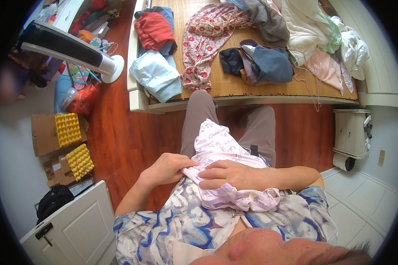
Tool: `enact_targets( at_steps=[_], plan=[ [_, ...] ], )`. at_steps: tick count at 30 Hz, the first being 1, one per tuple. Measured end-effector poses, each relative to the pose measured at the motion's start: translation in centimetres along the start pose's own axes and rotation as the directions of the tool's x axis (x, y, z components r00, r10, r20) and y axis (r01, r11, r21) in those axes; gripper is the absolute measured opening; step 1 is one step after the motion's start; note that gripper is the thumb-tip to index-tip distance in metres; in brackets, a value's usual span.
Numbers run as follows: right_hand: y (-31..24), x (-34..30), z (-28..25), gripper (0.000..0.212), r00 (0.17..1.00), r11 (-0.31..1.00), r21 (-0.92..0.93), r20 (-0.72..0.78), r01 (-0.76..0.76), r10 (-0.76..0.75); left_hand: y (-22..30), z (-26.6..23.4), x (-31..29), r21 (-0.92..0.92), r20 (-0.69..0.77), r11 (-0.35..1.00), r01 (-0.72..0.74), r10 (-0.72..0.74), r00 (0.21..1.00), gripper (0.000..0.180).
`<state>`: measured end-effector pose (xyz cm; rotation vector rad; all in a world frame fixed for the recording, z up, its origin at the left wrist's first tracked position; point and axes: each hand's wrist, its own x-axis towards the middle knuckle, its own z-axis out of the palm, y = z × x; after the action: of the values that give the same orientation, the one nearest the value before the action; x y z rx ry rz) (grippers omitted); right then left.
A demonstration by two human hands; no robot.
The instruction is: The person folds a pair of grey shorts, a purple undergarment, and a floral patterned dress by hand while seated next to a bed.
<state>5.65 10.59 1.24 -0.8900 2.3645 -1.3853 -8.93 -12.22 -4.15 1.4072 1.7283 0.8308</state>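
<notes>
A thin white garment with a pale lilac print [214,143] lies across my lap and belly. Its lower end is a bunched, gathered lilac edge [239,198]. At the garment's left side my left hand [166,170] pinches the edge of the cloth between thumb and fingers. My right hand [230,176] rests flat on top of the fabric with its fingers stretched toward the left, just above the gathered part. Part of the garment under that hand is hidden, so its exact kind does not show.
Ahead stands a bed with a bamboo mat [194,90]. On it lie folded red [154,31], light blue [157,73] and dark blue clothes [272,65], a floral garment [201,48] and heaped bedding. A tower fan [70,48], yellow egg trays [68,129] and a door [77,225] are at left.
</notes>
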Motion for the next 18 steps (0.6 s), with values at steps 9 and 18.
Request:
enact_targets(
  at_steps=[9,18],
  plan=[
    [0.2,-0.2,0.1,0.053,0.998,0.999,0.028,0.067,0.019,-0.020,0.2,-0.7,0.5,0.221,-0.112,0.971,0.089,-0.065,0.992,0.034],
    [-0.2,0.5,-0.2,0.051,0.998,0.999,0.008,0.038,0.047,-0.047,1.2,-0.2,8.3,0.086,-0.417,0.910,-0.407,0.404,0.814,0.026]
  ],
)
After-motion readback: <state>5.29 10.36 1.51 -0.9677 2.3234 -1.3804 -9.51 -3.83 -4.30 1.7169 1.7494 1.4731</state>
